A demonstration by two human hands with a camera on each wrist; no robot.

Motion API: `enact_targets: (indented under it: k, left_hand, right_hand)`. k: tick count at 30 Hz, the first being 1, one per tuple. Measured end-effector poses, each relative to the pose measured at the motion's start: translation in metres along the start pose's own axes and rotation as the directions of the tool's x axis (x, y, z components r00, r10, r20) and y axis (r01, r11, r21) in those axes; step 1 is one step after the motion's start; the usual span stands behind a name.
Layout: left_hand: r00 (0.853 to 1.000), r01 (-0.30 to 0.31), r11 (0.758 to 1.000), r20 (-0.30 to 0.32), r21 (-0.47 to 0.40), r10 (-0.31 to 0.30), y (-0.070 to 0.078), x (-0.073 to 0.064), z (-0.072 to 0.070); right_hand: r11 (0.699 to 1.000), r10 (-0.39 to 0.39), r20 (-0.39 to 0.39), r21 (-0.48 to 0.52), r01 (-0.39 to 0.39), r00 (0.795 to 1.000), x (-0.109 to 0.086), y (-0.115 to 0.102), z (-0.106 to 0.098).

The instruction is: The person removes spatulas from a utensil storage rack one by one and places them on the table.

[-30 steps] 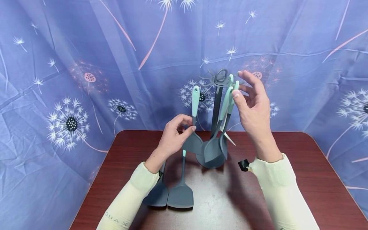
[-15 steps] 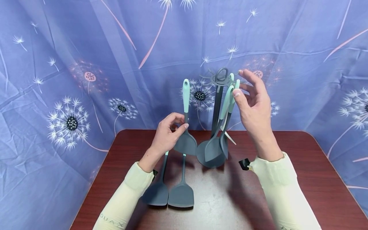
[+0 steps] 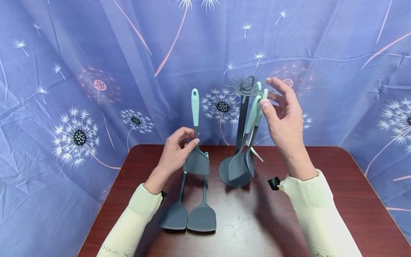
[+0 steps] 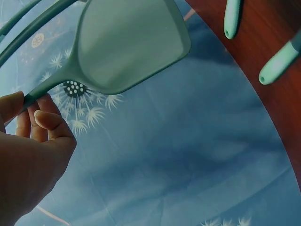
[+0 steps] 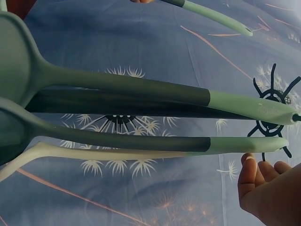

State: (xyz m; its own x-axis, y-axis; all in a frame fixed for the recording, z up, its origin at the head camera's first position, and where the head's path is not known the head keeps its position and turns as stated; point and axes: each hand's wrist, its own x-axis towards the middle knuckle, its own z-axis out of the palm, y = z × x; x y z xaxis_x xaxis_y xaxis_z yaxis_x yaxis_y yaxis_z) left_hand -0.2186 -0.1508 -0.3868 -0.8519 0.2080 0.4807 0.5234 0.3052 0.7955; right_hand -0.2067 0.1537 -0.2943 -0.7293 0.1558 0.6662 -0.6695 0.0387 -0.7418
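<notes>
My left hand [image 3: 176, 150] pinches the dark neck of a turner [image 3: 197, 162] with a mint-green handle, holding it upright above the table's back edge, blade down. In the left wrist view the flat blade of this turner [image 4: 131, 42] is seen close up. My right hand [image 3: 284, 114] is at the top of the dark utensil rack [image 3: 242, 121], with thumb and fingers around one of its hooks beside a mint handle. From the rack hang a pointed-edged utensil [image 3: 238, 167], a ladle-like utensil [image 3: 249, 162] and a pale-stemmed one [image 5: 99, 153].
Two more turners, one left [image 3: 174, 217] and one right [image 3: 202, 217], lie side by side on the dark red table [image 3: 334, 200], handles toward the back. The rack's round base [image 3: 236, 184] stands near the back edge. A blue dandelion-print curtain [image 3: 179, 43] hangs behind.
My left hand has carried the turner leftward, away from the rack, to above the two lying turners. My right hand and the rack have stayed in place.
</notes>
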Motion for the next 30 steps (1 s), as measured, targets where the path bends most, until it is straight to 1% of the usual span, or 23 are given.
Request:
enact_targets:
  k: [4,10,14,18,25,30]
  left_hand:
    - [1.0,0.017,1.0,-0.01,0.016,-0.017,-0.002,-0.004,-0.008]
    - [0.999,0.035,0.998,-0.006,0.06,-0.035,-0.005,-0.009,-0.02]
    - [0.999,0.051,0.994,-0.012,0.092,-0.05,-0.007,-0.012,-0.027]
    - [0.998,0.063,0.993,-0.019,0.105,-0.061,-0.008,-0.014,-0.034]
    - [0.996,0.079,0.991,-0.051,0.111,-0.073,-0.017,-0.02,-0.046]
    - [0.994,0.101,0.984,-0.062,0.147,-0.093,-0.021,-0.026,-0.055]
  right_hand:
    - [1.0,0.013,0.001,-0.002,-0.013,1.0,0.0,-0.001,-0.001]
    - [0.999,0.042,-0.005,0.014,-0.042,0.999,0.0,-0.002,-0.001]
    - [0.999,0.044,-0.008,0.018,-0.044,0.999,0.0,-0.002,-0.001]
    - [0.999,0.044,-0.007,0.024,-0.043,0.999,0.0,-0.004,-0.001]
    - [0.999,0.036,-0.002,0.019,-0.036,0.999,0.0,-0.005,-0.002]
    - [0.999,0.047,0.003,0.003,-0.047,0.999,0.0,-0.004,-0.001]
